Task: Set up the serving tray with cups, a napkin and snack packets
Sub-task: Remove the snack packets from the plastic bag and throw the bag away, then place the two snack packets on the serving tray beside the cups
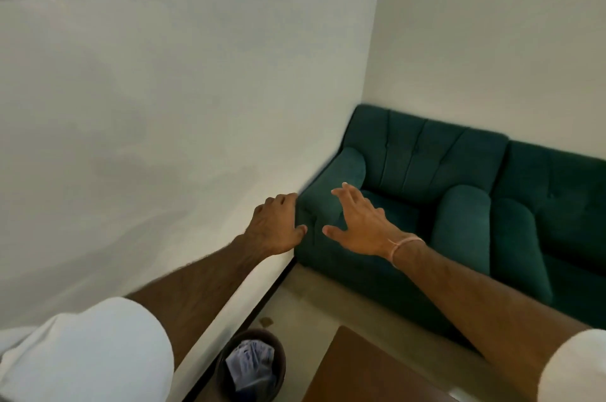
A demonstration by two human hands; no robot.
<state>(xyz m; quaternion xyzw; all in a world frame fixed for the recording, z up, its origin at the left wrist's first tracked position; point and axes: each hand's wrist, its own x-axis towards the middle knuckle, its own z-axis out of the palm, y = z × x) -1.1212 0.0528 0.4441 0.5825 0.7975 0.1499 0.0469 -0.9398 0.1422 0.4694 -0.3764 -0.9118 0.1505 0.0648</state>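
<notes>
No tray, cup, napkin or snack packet is in view. Both my arms reach forward in mid-air toward the room's corner. My left hand [277, 226] is seen from the back, fingers loosely curled, thumb out, holding nothing. Beside it my right hand [360, 222] is spread with its fingers apart and is empty; a thin pink band circles its wrist. The two hands hang close together in front of the arm of a green sofa.
A dark green tufted sofa [459, 172] stands against the right wall. A white wall [164, 106] fills the left. Below sit a round brown waste bin [252, 365] with a plastic liner and the corner of a brown wooden table [360, 375].
</notes>
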